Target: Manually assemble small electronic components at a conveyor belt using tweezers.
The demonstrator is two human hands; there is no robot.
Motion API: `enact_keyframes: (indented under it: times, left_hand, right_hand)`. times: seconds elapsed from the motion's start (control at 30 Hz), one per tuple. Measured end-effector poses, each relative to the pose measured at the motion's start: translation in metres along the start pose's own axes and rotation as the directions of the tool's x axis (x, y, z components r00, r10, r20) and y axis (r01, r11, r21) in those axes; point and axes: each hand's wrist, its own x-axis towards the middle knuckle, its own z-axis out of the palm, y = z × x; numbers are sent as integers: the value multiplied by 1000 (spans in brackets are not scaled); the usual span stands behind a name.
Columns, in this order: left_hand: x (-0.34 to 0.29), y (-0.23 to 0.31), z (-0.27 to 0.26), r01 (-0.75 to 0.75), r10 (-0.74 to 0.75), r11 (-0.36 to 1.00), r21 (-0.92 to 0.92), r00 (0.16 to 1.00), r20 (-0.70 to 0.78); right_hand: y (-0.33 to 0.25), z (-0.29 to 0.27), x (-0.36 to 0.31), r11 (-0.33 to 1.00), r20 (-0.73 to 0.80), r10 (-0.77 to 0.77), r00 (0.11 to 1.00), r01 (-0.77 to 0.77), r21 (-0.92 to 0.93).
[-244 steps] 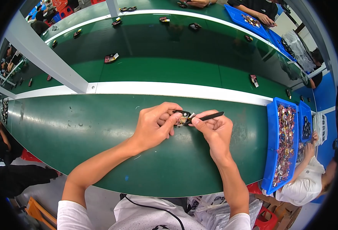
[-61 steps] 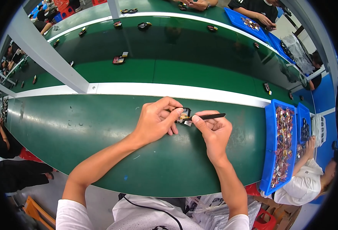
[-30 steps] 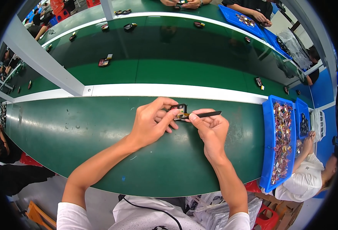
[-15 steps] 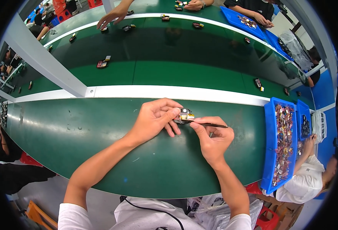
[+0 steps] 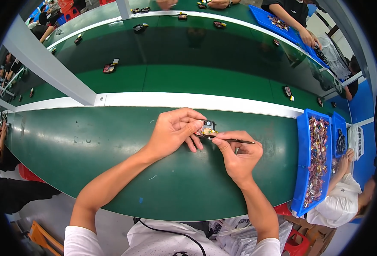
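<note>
Green work table (image 5: 111, 141) and, beyond one white rail (image 5: 188, 99), one green belt (image 5: 188, 77) carrying at least nine small dark units, spread well apart. At the near table, a worker's two bare hands meet over the surface: the left hand (image 5: 171, 130) pinches one black casing (image 5: 208, 126) between thumb and fingers, while the right hand (image 5: 239, 158) grips one slim dark tool (image 5: 242, 141), its handle pointing right and its inner end at the casing's lower right edge. Whether the tool's tip touches the casing is too small to tell. The casing sits between the hands, above the table, with one pale rectangular patch and a bit of yellow showing.

At right stand two blue bins side by side: one large bin (image 5: 300, 162) heaped with multicoloured parts, too many to count, and one small bin (image 5: 338, 120) of black parts. Beside them, one co-worker in a white shirt (image 5: 340, 196) has hands raised near the small bin. Across the belt, one person in black (image 5: 297, 13) reaches over two blue trays (image 5: 259, 18).
</note>
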Motion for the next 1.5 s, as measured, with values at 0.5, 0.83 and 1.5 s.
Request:
enact_keyframes:
  times: [0.5,0.83,1.5]
  left_hand:
    - [0,-5,-1,-42,43,999,7,998,-48]
    - [-1,-5,1,-25,26,999,24,999,-42]
    - [0,-5,9,-7,21,987,163,996,-84]
  right_hand:
    - [-3,-3,2,993,26,-85,996,87,-85]
    - [-1,-2,2,976,81,-183,980,191,-104]
    - [4,5,0,874,154,-396,905,423,-237]
